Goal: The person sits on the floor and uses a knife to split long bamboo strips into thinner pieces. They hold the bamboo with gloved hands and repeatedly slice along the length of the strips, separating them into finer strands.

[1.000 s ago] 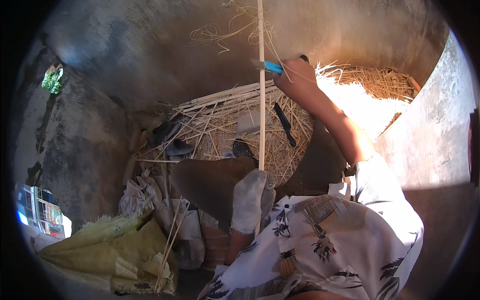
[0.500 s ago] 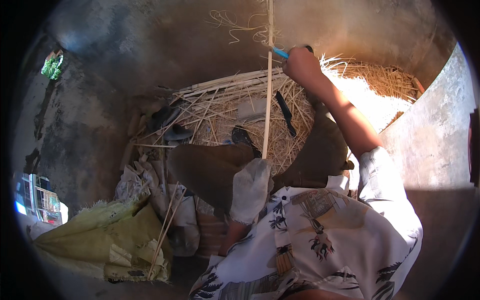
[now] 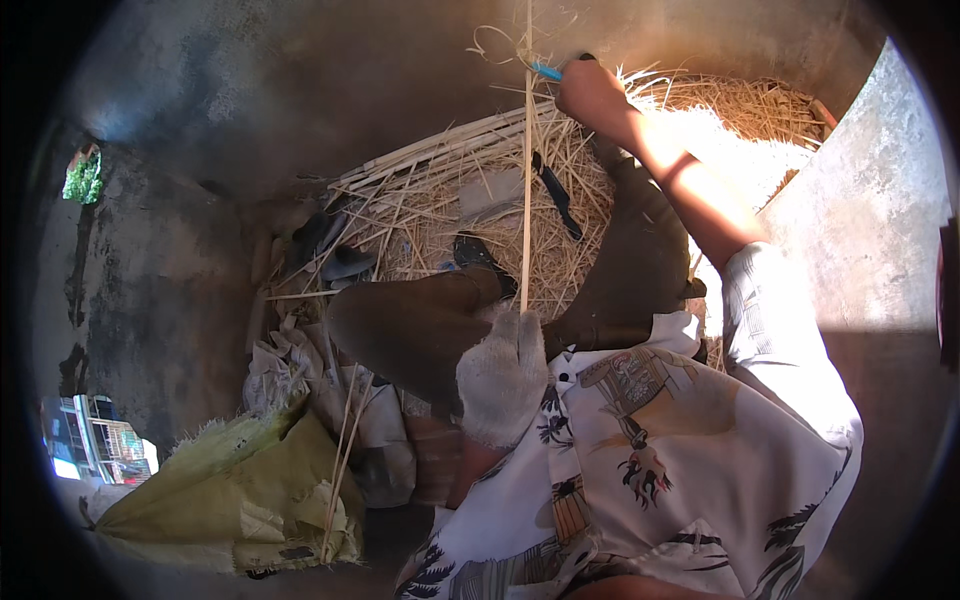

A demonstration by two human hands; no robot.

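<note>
- Enclosed at far side by mottled grey-brown wall (image 3: pixel 350 90).
- Noted at left: dark-stained grey wall (image 3: pixel 165 290), small opening (image 3: pixel 82 170) onto green foliage (image 3: pixel 84 184), brighter opening (image 3: pixel 100 440) below.
- Lit at right: pale wall (image 3: pixel 850 230) in sunlight, shadow (image 3: pixel 885 385) below.

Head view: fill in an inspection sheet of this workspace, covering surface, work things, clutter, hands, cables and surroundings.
Surface: strewn with loose straw-coloured strips; bright sunlight at right.
Work things: one long pale strip, running up the view; blue tool at its upper part, mostly hidden in the fist.
Clutter: grey block and long black object among the strips; yellowish-green sack at lower left.
Hands: gloved left hand holds the pale strip's near end; bare right hand grips the blue tool.
Cables: nothing seen.
Surroundings: stained grey wall at left; greenery through an opening.
</note>
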